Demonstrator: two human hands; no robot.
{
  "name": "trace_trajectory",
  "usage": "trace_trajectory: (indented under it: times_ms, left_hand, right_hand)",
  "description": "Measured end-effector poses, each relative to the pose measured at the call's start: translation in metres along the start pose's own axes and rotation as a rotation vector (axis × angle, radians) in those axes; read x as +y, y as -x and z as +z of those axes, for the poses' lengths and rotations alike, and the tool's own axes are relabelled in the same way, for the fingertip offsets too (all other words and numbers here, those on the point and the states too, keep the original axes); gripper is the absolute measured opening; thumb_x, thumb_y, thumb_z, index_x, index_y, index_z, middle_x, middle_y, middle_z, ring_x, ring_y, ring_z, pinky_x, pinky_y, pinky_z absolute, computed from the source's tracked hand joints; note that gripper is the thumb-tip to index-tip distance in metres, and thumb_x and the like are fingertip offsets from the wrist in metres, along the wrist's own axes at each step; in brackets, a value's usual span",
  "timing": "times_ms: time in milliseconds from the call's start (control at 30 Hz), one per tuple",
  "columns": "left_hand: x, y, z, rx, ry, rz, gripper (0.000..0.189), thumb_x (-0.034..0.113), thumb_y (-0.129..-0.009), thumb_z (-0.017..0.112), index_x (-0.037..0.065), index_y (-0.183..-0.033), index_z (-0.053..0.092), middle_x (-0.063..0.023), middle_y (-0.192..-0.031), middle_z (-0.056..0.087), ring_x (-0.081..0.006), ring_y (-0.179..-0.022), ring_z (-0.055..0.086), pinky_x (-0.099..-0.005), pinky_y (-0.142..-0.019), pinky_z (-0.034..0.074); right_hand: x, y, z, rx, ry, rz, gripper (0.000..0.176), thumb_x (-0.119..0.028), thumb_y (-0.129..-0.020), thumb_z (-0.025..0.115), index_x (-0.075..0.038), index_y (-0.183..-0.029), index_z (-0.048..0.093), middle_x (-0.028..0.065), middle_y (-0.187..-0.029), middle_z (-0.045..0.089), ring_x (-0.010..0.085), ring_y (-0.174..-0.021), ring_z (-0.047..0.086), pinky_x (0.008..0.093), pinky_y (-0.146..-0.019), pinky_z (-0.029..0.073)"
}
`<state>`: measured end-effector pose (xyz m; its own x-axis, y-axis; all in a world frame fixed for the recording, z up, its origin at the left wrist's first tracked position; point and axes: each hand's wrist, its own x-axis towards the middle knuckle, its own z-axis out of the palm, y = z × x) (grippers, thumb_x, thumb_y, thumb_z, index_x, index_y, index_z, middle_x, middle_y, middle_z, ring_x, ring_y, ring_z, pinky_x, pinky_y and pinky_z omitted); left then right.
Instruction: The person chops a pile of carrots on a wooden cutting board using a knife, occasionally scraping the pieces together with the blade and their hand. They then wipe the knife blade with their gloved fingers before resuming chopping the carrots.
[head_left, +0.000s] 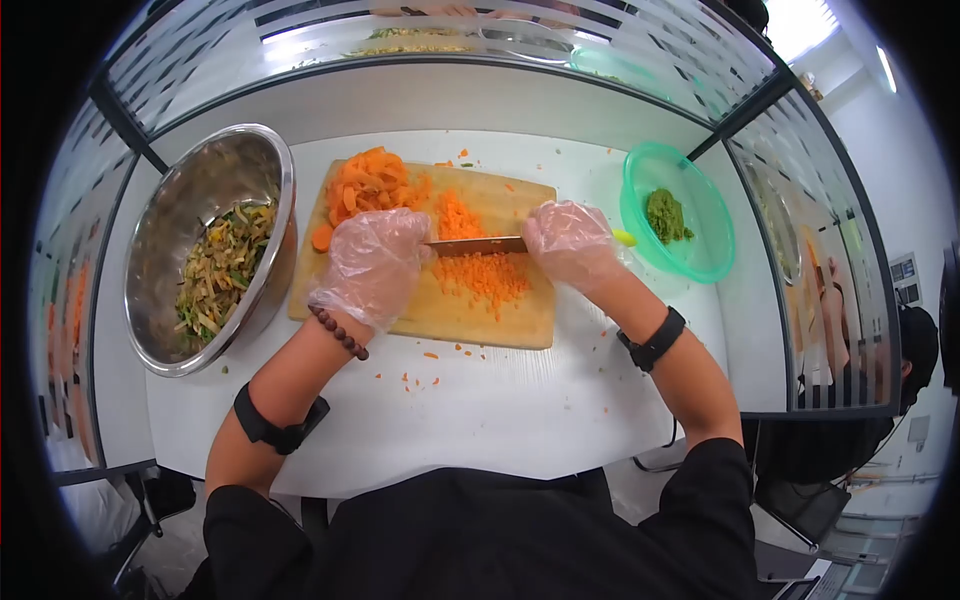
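A knife (478,246) lies crosswise over chopped carrot (482,277) on a wooden cutting board (420,322). My right hand (572,240), in a clear plastic glove, is closed round its handle, and a yellow-green handle end (625,238) sticks out beyond the glove. At the blade's other end is my left hand (372,262), also gloved, with its fingers closed at the tip; the exact grip is partly hidden. Behind my left hand, carrot slices and strips (372,182) are heaped at the board's far left corner. More fine carrot bits (457,215) lie beyond the blade.
A large steel bowl (283,215) with cut mixed vegetables (228,262) stands tilted-looking at the left. To the right is a green plastic basin (715,262) holding chopped greens (665,217). Carrot scraps dot the white table (480,410). Partition panels (440,100) enclose the back and sides.
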<state>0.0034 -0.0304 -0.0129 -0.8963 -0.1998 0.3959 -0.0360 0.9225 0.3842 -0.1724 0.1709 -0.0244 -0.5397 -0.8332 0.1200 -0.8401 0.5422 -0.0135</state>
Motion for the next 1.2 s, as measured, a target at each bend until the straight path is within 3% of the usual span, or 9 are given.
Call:
trace_trajectory:
  times_ms: [100, 200, 900, 1200]
  left_hand:
    - [-0.002, -0.002, 0.002, 0.0, -0.008, -0.009, 0.013, 0.008, -0.079, 0.074, 0.006, -0.08, 0.061, -0.0128, -0.078, 0.063, -0.0348, -0.08, 0.065, -0.0443, -0.073, 0.051]
    - [-0.001, -0.002, 0.001, 0.003, -0.001, -0.012, 0.013, 0.007, -0.08, 0.074, 0.006, -0.08, 0.061, -0.013, -0.079, 0.063, -0.035, -0.08, 0.065, -0.0442, -0.073, 0.051]
    - [-0.011, -0.011, 0.005, -0.003, 0.056, -0.027, 0.012, 0.01, -0.082, 0.075, 0.006, -0.081, 0.063, -0.0135, -0.079, 0.065, -0.036, -0.082, 0.065, -0.0461, -0.075, 0.051]
    - [-0.009, -0.016, 0.002, 0.001, 0.053, -0.023, 0.013, 0.011, -0.081, 0.076, 0.007, -0.079, 0.063, -0.0133, -0.079, 0.065, -0.0352, -0.082, 0.066, -0.0462, -0.073, 0.051]
  right_hand:
    - [-0.005, -0.004, -0.01, -0.028, 0.002, 0.073, 0.033, -0.031, -0.098, 0.052, -0.008, -0.08, 0.068, 0.014, -0.085, 0.073, 0.0351, -0.086, 0.069, 0.0496, -0.08, 0.053]
    - [0.003, -0.005, 0.0, -0.015, 0.007, -0.004, 0.034, -0.031, -0.099, 0.051, -0.008, -0.081, 0.068, 0.014, -0.084, 0.072, 0.0349, -0.086, 0.07, 0.0496, -0.081, 0.053]
    - [0.005, -0.017, -0.001, -0.019, 0.027, 0.003, 0.038, -0.03, -0.098, 0.047, -0.006, -0.078, 0.068, 0.0166, -0.084, 0.072, 0.0369, -0.085, 0.07, 0.0498, -0.079, 0.054]
    - [0.008, -0.015, -0.001, 0.025, 0.025, -0.033, 0.034, -0.028, -0.098, 0.047, -0.005, -0.084, 0.069, 0.0154, -0.088, 0.073, 0.0353, -0.087, 0.07, 0.049, -0.081, 0.054]
